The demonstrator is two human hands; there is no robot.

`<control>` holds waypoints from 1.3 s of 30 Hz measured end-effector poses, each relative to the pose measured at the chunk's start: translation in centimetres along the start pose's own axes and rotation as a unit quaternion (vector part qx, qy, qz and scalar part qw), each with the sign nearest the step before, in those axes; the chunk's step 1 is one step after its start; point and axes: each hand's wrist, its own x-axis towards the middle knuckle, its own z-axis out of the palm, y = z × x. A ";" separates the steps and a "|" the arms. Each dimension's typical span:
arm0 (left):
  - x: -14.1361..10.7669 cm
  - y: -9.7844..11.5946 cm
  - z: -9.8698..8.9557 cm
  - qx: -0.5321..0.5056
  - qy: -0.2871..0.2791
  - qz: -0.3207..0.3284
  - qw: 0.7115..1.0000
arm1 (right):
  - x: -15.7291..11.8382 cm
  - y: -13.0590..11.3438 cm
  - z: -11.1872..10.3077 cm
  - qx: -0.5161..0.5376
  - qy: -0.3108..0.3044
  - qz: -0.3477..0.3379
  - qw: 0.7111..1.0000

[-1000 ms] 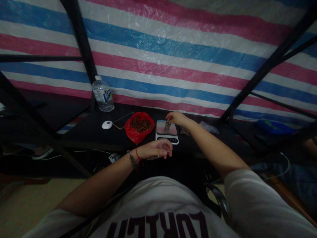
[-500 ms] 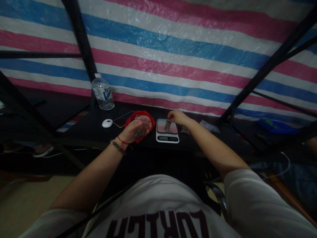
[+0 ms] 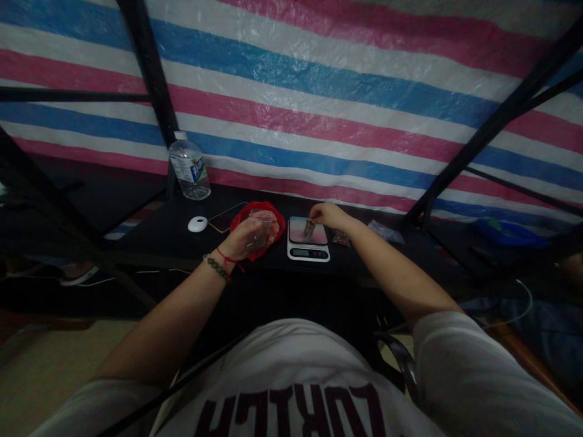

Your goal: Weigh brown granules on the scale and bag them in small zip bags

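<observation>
My left hand [image 3: 246, 238] is closed around a small clear plastic bag [image 3: 260, 235]. It is held over an opened red plastic bag [image 3: 237, 217], whose contents are mostly hidden by the hand. On the right, my right hand [image 3: 326, 214] reaches to the back of a white digital kitchen scale [image 3: 308, 253]. Its fingertips pinch the top of a small clear packet [image 3: 310, 229] with something brownish in it. The packet stands on or just above the weighing plate; I cannot tell which. The reading is too small to make out.
A small packet of brown pieces [image 3: 340, 237] lies right of the scale, with clear plastic bags [image 3: 385, 231] beyond it. A white rounded device [image 3: 197, 224] and a large clear bottle [image 3: 189, 169] stand on the left. Black frame posts [image 3: 152, 73] flank the black table [image 3: 146, 243].
Almost nothing differs. My right hand has shifted very slightly to the right with the small packet, and my left hand stays on its clear plastic bag.
</observation>
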 end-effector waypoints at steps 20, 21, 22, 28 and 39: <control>0.0 -0.5 -0.4 0.008 0.013 -0.006 1.000 | 0.1 0.0 0.5 0.101 0.031 0.026 0.994; 0.0 -0.5 -0.4 0.009 0.012 -0.004 1.000 | 0.1 -0.1 0.5 0.102 0.033 0.029 0.994; 0.0 -0.5 -0.4 0.010 0.010 -0.001 1.000 | 0.1 -0.2 0.5 0.102 0.034 0.030 0.994; -0.1 -0.4 -0.4 0.002 0.005 -0.010 1.000 | 0.1 -0.1 0.6 0.101 0.052 0.025 0.993; -0.1 -0.5 -0.6 0.010 0.007 -0.009 1.000 | 0.0 1.0 0.8 0.101 0.088 -0.015 0.991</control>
